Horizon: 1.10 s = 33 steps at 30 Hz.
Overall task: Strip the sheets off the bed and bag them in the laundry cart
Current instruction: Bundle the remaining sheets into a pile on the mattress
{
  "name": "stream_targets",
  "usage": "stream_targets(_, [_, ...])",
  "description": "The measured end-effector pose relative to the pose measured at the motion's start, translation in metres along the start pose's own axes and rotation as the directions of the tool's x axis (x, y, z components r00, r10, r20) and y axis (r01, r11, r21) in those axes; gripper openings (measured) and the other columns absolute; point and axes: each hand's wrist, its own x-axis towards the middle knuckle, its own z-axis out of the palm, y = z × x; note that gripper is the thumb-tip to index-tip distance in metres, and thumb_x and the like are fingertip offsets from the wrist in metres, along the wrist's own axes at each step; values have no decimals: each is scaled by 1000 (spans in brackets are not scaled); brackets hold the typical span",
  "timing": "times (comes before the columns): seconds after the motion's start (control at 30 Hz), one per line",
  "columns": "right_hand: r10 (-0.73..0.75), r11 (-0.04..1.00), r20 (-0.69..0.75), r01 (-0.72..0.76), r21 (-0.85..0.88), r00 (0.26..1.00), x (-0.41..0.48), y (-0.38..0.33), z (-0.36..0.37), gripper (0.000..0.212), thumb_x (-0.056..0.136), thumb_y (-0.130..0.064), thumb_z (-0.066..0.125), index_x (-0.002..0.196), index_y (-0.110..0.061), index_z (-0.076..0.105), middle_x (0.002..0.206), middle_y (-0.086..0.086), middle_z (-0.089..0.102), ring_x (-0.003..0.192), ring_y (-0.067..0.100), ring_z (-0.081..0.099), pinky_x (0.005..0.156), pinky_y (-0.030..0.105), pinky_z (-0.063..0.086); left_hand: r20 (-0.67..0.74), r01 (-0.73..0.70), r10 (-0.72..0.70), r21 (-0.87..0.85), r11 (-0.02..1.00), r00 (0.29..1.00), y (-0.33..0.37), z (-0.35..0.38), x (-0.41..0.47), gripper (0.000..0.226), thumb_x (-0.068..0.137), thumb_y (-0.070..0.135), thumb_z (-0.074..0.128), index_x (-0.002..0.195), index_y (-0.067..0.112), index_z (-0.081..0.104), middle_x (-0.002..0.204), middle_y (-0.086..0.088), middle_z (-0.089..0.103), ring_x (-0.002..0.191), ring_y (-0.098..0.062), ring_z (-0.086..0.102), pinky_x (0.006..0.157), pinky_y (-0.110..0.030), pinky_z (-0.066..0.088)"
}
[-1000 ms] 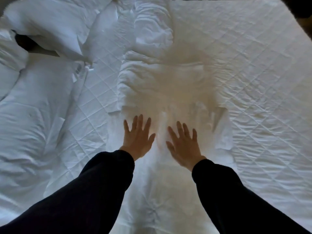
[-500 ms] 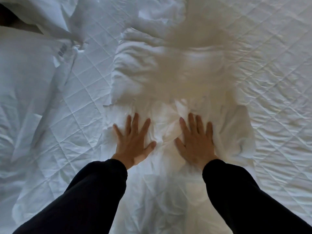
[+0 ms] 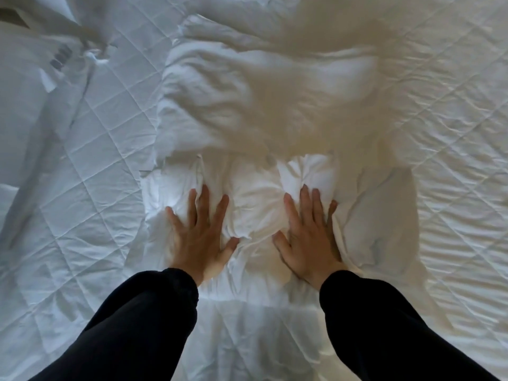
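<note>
Left hand [image 3: 200, 242] and right hand [image 3: 310, 242] have been pushed forward and pressed deeper into the sheet [image 3: 254, 207] since 1 s ago. Fabric has been bunched into raised puffs ahead of both hands.

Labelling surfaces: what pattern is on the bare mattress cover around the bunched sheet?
The white quilted mattress cover has diamond-grid stitching; head view shows it best.

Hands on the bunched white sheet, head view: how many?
2. The left hand presses the left part of the bunched white sheet, the right hand its right part, fingers straight, on the quilted white mattress pad.
</note>
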Motion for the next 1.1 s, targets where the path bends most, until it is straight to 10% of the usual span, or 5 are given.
stream_targets(0.33, [5, 997, -130, -14, -72, 992, -6, -5, 6, 78, 81, -49, 37, 151, -17, 22, 160, 17, 6, 147, 35, 1, 113, 46, -22, -43, 60, -59, 29, 998, 997, 4, 4, -8, 81, 73, 75, -11, 130, 32, -48, 140, -6, -53, 136, -30, -39, 107, -70, -8])
stream_targets(0.63, [5, 992, -164, -26, -126, 986, -16, -9, 4, 76, 85, -52, 31, 152, -19, 16, 160, 16, 4, 148, 33, 1, 116, 54, -7, -209, 26, -30, -24, 999, 978, 0, 10, -19, 78, 83, 72, 0, 145, 32, -24, 159, -12, -12, 146, -30, -15, 110, -68, -4])
stream_targets(1.1, [9, 992, -151, -28, -124, 988, -14, -7, 9, 78, 85, -55, 29, 152, -19, 14, 160, 15, 3, 148, 32, -2, 116, 53, -9, -252, 1, -14, -49, 999, 968, -2, 19, -14, 79, 86, 72, 1, 152, 28, -2, 159, -15, 1, 146, -32, -4, 108, -71, 0])
